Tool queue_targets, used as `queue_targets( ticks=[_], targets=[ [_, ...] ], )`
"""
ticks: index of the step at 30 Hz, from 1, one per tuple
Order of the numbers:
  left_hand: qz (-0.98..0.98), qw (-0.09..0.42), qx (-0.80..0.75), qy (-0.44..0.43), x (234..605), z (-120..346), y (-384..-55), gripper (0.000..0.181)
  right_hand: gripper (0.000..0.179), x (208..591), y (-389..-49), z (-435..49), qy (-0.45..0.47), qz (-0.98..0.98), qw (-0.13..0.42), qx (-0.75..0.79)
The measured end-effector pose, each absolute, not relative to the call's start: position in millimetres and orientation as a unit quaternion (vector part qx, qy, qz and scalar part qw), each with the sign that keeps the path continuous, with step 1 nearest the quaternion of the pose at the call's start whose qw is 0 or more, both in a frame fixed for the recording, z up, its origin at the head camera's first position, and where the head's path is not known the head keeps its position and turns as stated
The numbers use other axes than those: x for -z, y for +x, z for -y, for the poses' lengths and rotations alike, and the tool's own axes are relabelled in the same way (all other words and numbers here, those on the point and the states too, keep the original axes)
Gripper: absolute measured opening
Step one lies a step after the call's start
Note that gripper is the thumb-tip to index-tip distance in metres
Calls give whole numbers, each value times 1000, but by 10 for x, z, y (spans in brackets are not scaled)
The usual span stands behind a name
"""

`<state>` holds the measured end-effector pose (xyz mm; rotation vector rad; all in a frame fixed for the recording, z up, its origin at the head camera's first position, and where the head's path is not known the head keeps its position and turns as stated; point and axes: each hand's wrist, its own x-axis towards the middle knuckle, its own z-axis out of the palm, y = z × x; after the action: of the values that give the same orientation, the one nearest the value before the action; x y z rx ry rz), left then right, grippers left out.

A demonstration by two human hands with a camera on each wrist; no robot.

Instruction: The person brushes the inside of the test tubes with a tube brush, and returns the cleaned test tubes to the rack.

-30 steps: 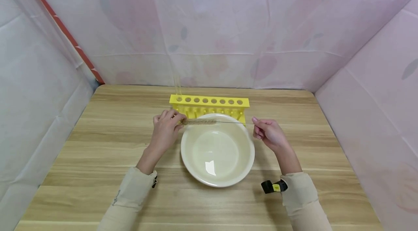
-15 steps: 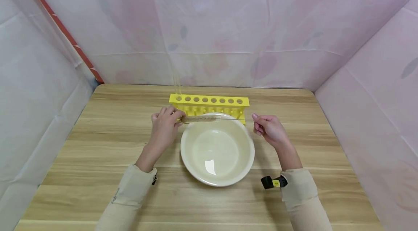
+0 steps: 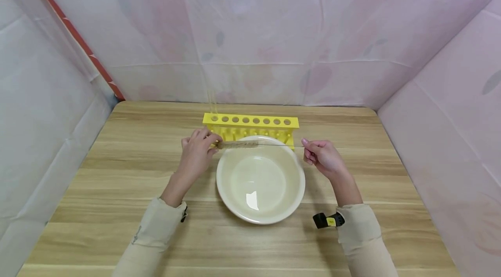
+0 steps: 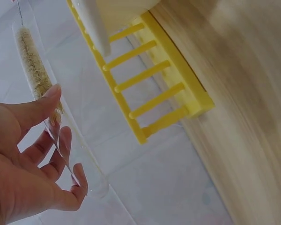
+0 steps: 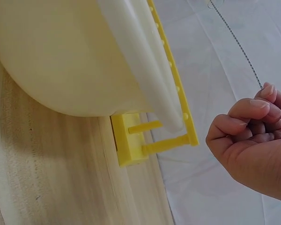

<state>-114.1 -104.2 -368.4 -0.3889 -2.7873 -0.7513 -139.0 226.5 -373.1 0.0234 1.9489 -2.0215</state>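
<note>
In the left wrist view, my left hand (image 4: 33, 159) holds a clear test tube (image 4: 85, 150) between thumb and fingers. Inside the tube lie the tan bristles of a test tube brush (image 4: 33, 63). Its twisted wire handle (image 5: 239, 44) runs out of the tube's mouth to my right hand (image 5: 253, 136), which pinches the wire's end between thumb and curled forefinger. In the head view, tube and brush lie roughly level above the far rim of a cream basin (image 3: 232, 177), with left hand (image 3: 197, 151) and right hand (image 3: 325, 157) on either side.
Behind the basin stands a yellow test tube rack (image 3: 250, 125) with a row of holes and pegs. Another clear test tube (image 3: 212, 105) stands upright in its leftmost hole. Patterned cloth walls (image 3: 254, 42) enclose the wooden table (image 3: 117, 181) at the back and sides.
Both hands, with the tube and brush, rise slightly in the head view and then dip a little. The grips stay the same, and the basin and rack keep their places.
</note>
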Motion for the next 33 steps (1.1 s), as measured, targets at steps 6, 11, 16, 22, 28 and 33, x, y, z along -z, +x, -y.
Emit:
queue_targets(
  ticks=[6,11,16,22,28,33],
  targets=[
    [948,111,264,-141,3733,1060,-1149,25,43,3752,-1386,-2265,3,-674,167,720],
    [948,94,269,-141,3723,1063,-1150,25,44,3757,-1386,-2270,-11,-678,157,718],
    [948,57,281,-138,3666,1057,-1153,25,41,3781,-1406,-2295,-38,-706,116,697],
    [943,10,305,-134,3627,1070,-1166,24,42,3819,-1419,-2341,-68,-768,65,633],
    [935,-19,330,-126,3636,1098,-1183,24,41,3822,-1413,-2359,-81,-810,22,581],
    [941,-9,317,-120,3646,1081,-1184,24,43,3792,-1409,-2339,-48,-791,41,608]
  ],
)
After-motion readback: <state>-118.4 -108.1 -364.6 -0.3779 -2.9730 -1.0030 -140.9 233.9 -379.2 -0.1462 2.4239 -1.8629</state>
